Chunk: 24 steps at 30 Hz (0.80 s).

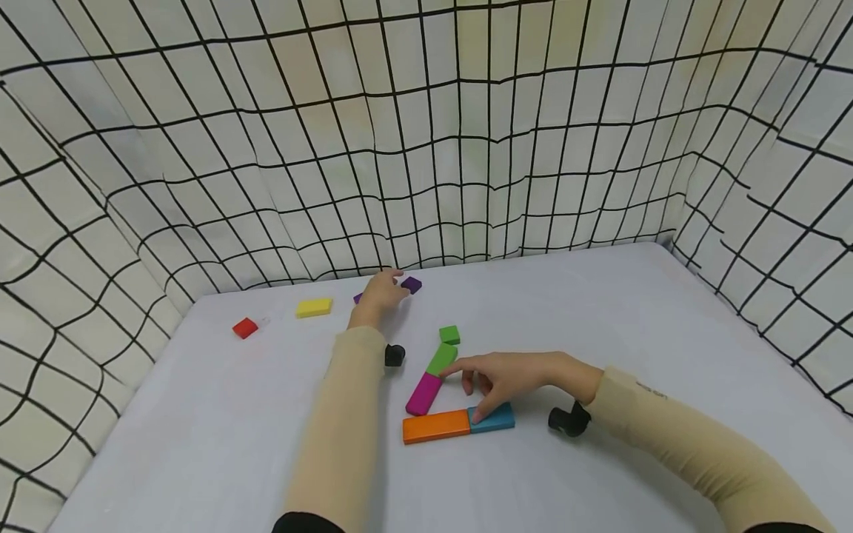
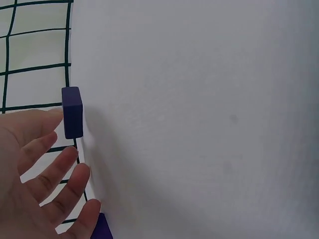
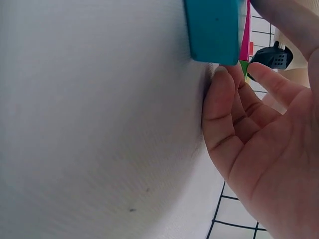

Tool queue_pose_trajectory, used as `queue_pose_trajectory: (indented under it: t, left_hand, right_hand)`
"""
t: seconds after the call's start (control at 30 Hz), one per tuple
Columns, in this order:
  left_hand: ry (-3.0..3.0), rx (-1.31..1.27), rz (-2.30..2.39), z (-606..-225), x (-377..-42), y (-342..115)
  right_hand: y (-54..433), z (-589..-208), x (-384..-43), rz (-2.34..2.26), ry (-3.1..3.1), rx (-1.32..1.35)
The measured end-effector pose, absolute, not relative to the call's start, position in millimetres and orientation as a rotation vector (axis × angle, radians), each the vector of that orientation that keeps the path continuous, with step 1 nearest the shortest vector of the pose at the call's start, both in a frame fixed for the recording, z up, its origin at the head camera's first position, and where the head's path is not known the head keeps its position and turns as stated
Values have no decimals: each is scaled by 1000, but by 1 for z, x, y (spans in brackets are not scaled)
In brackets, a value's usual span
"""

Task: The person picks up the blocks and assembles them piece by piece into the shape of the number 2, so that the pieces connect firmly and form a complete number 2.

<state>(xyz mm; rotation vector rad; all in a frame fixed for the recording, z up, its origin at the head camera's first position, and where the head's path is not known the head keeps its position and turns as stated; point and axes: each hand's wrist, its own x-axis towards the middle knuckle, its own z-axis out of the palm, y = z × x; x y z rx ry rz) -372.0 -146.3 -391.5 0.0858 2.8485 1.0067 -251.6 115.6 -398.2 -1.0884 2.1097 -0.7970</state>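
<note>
At the far table edge my left hand (image 1: 381, 295) reaches out with spread, slightly bent fingers. Its thumb meets a purple block (image 2: 73, 112), with the index fingertip close by. A second purple block (image 2: 101, 228) lies beyond the little finger, partly hidden. My right hand (image 1: 509, 377) is low over the table. Its thumb rests on the blue block (image 1: 500, 417), which lies end to end with an orange block (image 1: 436, 427). The extended index finger touches near where a longer green block (image 1: 442, 358) meets a magenta block (image 1: 423, 394); the other fingers curl under, apparently holding nothing.
A small green block (image 1: 449, 334) sits just past the longer green one. Toward the far left are a yellow block (image 1: 314, 307) and a red block (image 1: 245, 328). Black netting (image 1: 433, 148) over white panels walls the white table (image 1: 600, 318) at the back and sides.
</note>
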Motion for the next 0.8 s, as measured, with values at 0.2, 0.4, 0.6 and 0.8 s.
queue_pose_trajectory:
  t: [0.2, 0.4, 0.6, 0.8]
  left_hand:
    - [2905, -9, 825, -395, -373, -141]
    - [2954, 17, 716, -396, -377, -138]
    - [2972, 71, 613, -397, -378, -135]
    - [2981, 114, 603, -395, -377, -135]
  right_hand:
    - [112, -398, -251, -793, 2091, -1093]
    - [112, -398, -252, -791, 2105, -1094]
    - [113, -399, -252, -797, 2095, -1094]
    - [115, -400, -253, -792, 2101, -1094]
